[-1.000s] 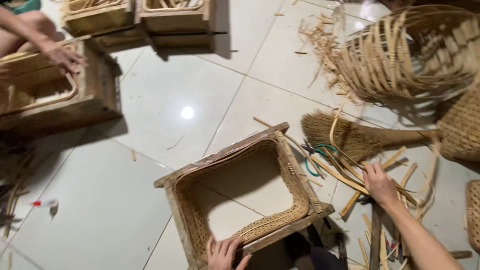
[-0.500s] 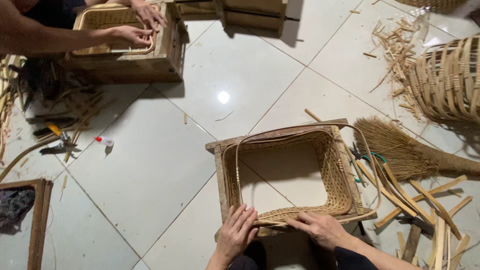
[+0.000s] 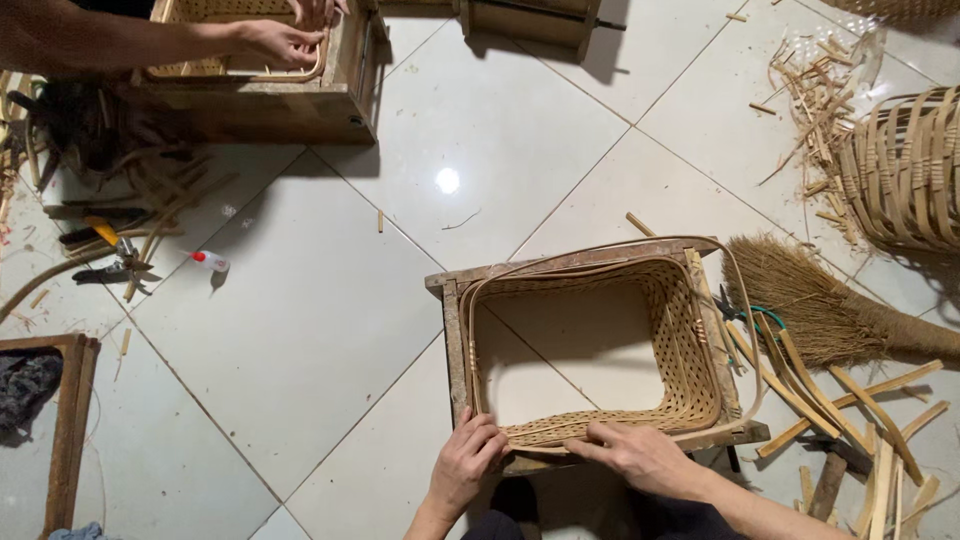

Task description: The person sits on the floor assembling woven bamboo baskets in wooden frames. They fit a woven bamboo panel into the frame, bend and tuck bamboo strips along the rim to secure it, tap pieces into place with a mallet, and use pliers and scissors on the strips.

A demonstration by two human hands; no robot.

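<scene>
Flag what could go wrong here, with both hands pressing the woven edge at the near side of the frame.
The left hand and right hand press thin strips on the woven basket; splinters could prick fingers. The loose rim strip may spring out of the wooden frame. Offcuts nearby could snag.

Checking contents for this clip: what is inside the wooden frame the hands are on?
Inside the wooden frame, a woven basket wall lines the sides; bare floor tile shows through its middle. Both hands hide part of the near edge.
</scene>
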